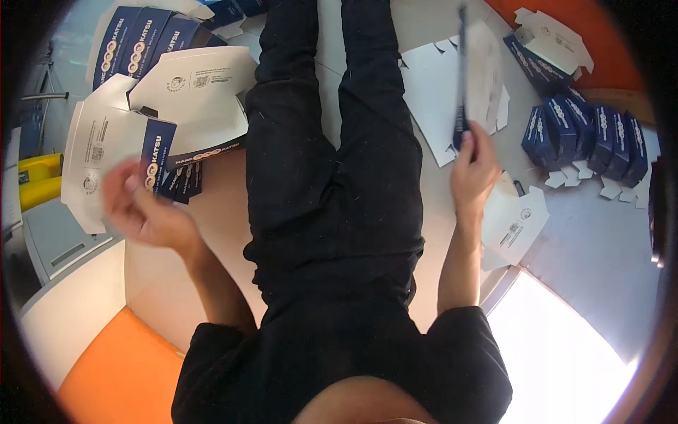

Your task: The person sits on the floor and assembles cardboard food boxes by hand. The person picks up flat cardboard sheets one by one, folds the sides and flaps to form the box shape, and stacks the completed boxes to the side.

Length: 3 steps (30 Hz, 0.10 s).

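In my right hand point(477, 173) is a white-and-navy cardboard carton point(486, 78). My thumb and fingers pinch its near end, and the carton points away from me, smeared by motion. My left hand point(148, 212), slightly blurred, is open with the fingers loosely curled and the thumb apart. Just beyond it is a partly folded carton point(106, 152), white inside with a navy side panel. Whether the fingers touch that carton I cannot tell. Another opened carton point(191, 92) lies beside it, close to my left leg, with its white inner face up.
Navy cartons point(145, 42) are stacked at far left. Flat white carton blanks point(431, 92) lie right of my legs, another point(515, 219) beside my right forearm. Several folded navy cartons point(586, 134) stand in rows at right. A yellow object point(41, 180) and grey case point(63, 237) are at left.
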Available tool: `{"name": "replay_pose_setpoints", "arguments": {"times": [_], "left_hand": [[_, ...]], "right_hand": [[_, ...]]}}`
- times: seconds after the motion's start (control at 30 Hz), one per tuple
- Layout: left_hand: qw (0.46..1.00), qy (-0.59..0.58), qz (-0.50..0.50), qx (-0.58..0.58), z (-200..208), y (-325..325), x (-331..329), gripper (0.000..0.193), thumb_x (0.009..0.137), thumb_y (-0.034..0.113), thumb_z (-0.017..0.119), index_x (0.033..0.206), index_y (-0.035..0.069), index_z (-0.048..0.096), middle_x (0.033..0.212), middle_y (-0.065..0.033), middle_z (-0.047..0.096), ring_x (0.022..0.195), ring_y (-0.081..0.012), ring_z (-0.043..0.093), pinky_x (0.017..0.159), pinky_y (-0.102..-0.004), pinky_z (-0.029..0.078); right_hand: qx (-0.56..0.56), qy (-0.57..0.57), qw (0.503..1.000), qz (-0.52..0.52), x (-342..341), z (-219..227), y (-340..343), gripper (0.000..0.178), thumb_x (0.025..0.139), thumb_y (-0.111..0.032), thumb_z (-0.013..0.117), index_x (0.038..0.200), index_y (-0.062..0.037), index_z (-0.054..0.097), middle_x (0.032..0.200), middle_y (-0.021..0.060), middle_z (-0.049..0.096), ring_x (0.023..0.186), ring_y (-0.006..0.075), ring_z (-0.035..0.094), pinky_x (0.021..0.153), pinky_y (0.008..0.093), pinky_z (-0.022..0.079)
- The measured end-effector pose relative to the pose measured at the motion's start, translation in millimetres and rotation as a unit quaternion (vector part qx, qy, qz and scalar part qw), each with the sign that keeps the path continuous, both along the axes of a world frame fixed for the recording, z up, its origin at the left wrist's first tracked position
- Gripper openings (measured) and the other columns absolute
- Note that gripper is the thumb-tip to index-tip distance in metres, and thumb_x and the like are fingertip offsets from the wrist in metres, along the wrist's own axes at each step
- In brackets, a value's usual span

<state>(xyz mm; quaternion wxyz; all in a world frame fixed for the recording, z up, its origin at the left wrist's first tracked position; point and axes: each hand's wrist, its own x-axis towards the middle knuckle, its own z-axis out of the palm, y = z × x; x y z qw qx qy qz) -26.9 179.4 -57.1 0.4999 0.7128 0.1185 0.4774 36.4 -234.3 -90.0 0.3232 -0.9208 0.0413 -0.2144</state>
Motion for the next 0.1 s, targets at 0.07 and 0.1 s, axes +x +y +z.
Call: {"name": "replay_pose_setpoints", "arguments": {"times": [0.07,0.1], "left_hand": [[0.939,0.133,-0.2,-0.247,-6,-23,7,0.043,0.103,0.017,0.057,0.139,-0.004,0.047,0.147,-0.024,0.043,0.131,-0.0345,0.051,0.105,-0.045,0.048],[0.937,0.133,-0.206,-0.25,-8,-27,10,0.043,0.103,0.017,0.057,0.139,-0.004,0.047,0.147,-0.024,0.043,0.131,-0.0345,0.051,0.105,-0.045,0.048]], "right_hand": [[-0.023,0.018,0.987,0.155,-29,14,33,0.021,0.087,0.001,0.061,0.104,-0.0029,0.072,0.094,0.0198,0.073,0.084,0.0357,0.072,0.077,0.0413,0.058],[-0.047,0.01,0.973,0.227,-44,10,39,0.023,0.085,0.003,0.062,0.103,-0.0065,0.072,0.096,0.0177,0.073,0.086,0.0334,0.073,0.079,0.0416,0.059]]}}
